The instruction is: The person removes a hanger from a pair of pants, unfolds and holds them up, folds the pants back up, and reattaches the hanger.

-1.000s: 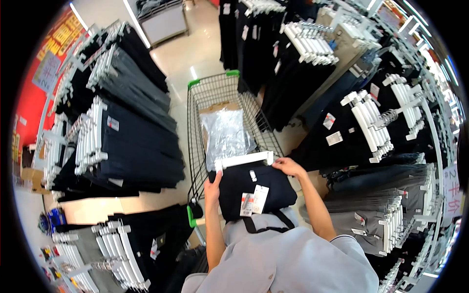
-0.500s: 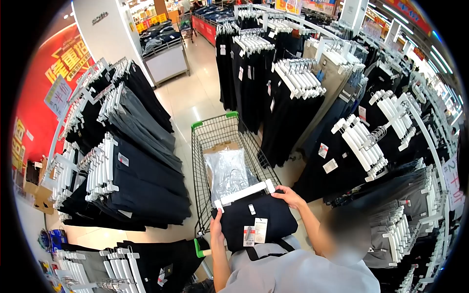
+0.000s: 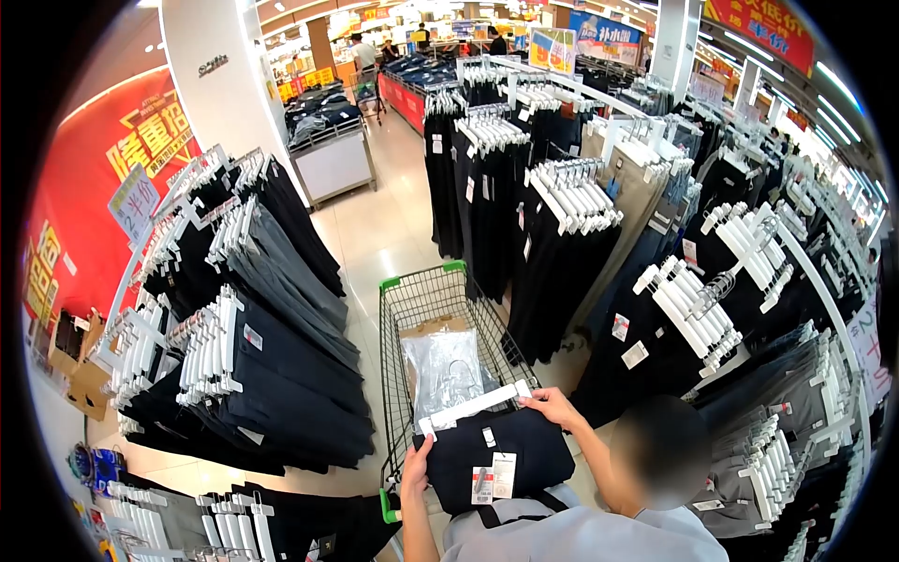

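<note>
Dark folded trousers [image 3: 506,445] with two paper tags [image 3: 493,476] hang from a white hanger [image 3: 476,408] close to my body. My left hand [image 3: 416,468] is closed on the left edge of the trousers, by the hanger's left clip. At the other end, my right hand [image 3: 552,408] pinches the trousers' upper right corner beside the right clip. Just beyond the hanger stands a wire shopping cart [image 3: 398,361] with green corners. Inside it, a clear plastic-wrapped package [image 3: 440,365] lies on brown cardboard [image 3: 435,326].
Racks of hanging trousers stand on the left [image 3: 300,384] and right [image 3: 552,253]. A display bin [image 3: 334,169] of folded clothes is ahead, near a white pillar [image 3: 220,84]. People [image 3: 363,54] are in the far aisle. A cardboard box [image 3: 86,382] sits at the left.
The view has tilted up, so the cart, racks and hands appear lower and more of the far store shows. Both hands still hold the trousers, and the hanger now slants up to the right.
</note>
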Tool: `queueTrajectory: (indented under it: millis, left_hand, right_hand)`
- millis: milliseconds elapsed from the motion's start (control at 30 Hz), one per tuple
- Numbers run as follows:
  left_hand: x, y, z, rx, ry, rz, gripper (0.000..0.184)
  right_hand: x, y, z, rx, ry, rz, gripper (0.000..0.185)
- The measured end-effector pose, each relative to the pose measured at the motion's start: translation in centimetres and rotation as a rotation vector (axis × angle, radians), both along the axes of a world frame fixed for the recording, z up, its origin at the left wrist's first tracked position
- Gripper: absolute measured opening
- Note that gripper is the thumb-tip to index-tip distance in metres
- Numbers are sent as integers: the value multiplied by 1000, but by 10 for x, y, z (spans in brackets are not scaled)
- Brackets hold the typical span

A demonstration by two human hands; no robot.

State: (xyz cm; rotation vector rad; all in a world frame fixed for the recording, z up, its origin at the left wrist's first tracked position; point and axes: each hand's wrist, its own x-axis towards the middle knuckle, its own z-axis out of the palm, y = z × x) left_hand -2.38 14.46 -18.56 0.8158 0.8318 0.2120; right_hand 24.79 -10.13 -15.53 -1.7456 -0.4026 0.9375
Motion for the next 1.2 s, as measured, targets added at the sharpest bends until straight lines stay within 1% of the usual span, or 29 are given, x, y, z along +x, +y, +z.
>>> queueTrajectory:
  millis: [67, 100, 133, 167, 200, 267, 300, 333, 400, 433, 467, 500, 533, 600, 633, 700, 733, 800, 833, 900, 933, 1000, 1033, 1100, 1200]
  left_hand:
    - [2, 3, 4, 26, 7, 6, 42]
    - [3, 6, 2, 107, 54, -31, 41]
    - [2, 9, -2, 188, 102, -68, 40]
    - [4, 15, -13, 356, 178, -120, 41]
    - [7, 14, -13, 356, 174, -124, 41]
    - [19, 11, -13, 1392, 516, 126, 43]
    - [32, 4, 30, 1282, 357, 210, 46]
    - [45, -1, 60, 1283, 350, 199, 46]
    - [70, -9, 105, 1177, -13, -22, 49]
    - [82, -14, 120, 1177, -15, -30, 49]
    - [94, -20, 132, 1435, -67, -179, 49]
    - [98, -24, 138, 1690, -123, -334, 48]
    - [99, -25, 136, 1691, -125, -337, 48]
    - [108, -25, 139, 1638, -83, -462, 43]
    - [109, -28, 143, 1639, -89, -471, 43]
    - [110, -36, 156, 1696, 1, -425, 39]
    - [111, -39, 165, 1695, 0, -434, 39]
    - [116, -44, 179, 1566, -94, -529, 37]
    - [121, -43, 172, 1562, -92, -533, 37]
    - [135, -38, 152, 1305, -403, -656, 38]
    - [135, -37, 147, 1303, -400, -658, 38]
    - [135, -33, 141, 949, -281, -815, 37]
    - [135, -32, 134, 948, -278, -818, 37]
    - [130, -29, 119, 790, -351, -790, 34]
    - [129, -26, 112, 740, -358, -804, 31]
  right_hand:
    - [0, 1, 0, -59, -265, 6, 41]
    - [-2, 2, 7, -48, -334, 16, 41]
    - [-6, 3, 18, -45, -337, 15, 41]
    - [-10, 4, 29, -50, -407, 27, 40]
    - [-14, 4, 38, -58, -480, 38, 39]
    - [-20, 5, 49, 20, -546, 82, 36]
    - [-25, 7, 62, -7, -546, 116, 36]
    - [-30, 9, 75, -34, -542, 151, 36]
    - [-37, 12, 86, -45, -590, 171, 35]
    - [-40, 14, 91, 11, -651, 209, 35]
    - [-42, 15, 96, 68, -712, 249, 34]
    - [-46, 16, 103, 86, -711, 214, 32]
    - [-45, 13, 102, 87, -711, 210, 32]
    - [-40, 10, 100, 175, -827, 178, 29]
    - [-41, 6, 100, 173, -826, 168, 29]
    - [-44, 0, 100, 137, -787, 187, 27]
    - [-45, -1, 99, 135, -782, 182, 27]
    - [-46, -1, 96, 98, -785, 240, 27]
    - [-46, 1, 94, 96, -780, 240, 27]
    - [-46, 4, 89, 234, -817, 196, 31]
    - [-45, 4, 87, 234, -814, 195, 31]
    - [-42, 3, 86, 176, -786, 222, 30]
    - [-41, 2, 86, 176, -783, 220, 30]
    - [-42, 1, 88, 198, -741, 206, 27]
    - [-42, 2, 92, 200, -752, 214, 29]
